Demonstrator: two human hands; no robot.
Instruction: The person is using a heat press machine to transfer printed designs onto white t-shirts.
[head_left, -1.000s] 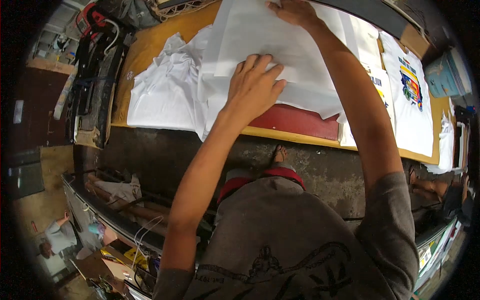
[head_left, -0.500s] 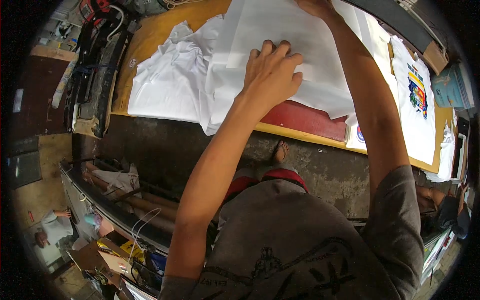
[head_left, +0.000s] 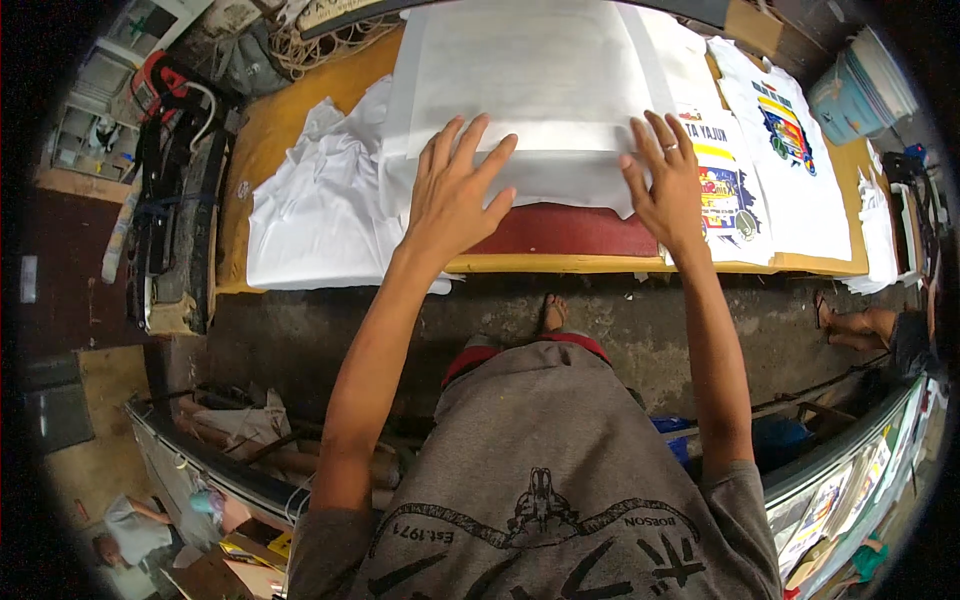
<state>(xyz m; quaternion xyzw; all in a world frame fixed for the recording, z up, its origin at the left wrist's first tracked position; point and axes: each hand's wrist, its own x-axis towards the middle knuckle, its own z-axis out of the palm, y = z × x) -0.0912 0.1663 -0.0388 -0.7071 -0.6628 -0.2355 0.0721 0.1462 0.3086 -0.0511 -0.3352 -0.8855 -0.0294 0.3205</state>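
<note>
A pale translucent sheet (head_left: 530, 75) lies over white fabric (head_left: 550, 180) on a red board (head_left: 570, 232). My left hand (head_left: 452, 195) rests at the near left part of the sheet, its fingers spread and nothing in it. Near the opposite side, my right hand (head_left: 668, 185) is also open, fingers apart, with a ring on one finger. Whether each fingertip presses on the sheet is hard to tell. Just right of that hand lies a white printed shirt (head_left: 738, 225), partly covered.
Crumpled white cloth (head_left: 320, 215) lies left on the yellow table (head_left: 262, 115). Farther right are another printed shirt (head_left: 810, 190) and a blue bucket (head_left: 850, 95). A dark metal frame (head_left: 185, 230) stands left. Another person's legs (head_left: 865, 325) show at the right.
My right hand has come back from the far edge to the sheet's near right side. My left hand has shifted left and spread its fingers. The view has tilted and moved.
</note>
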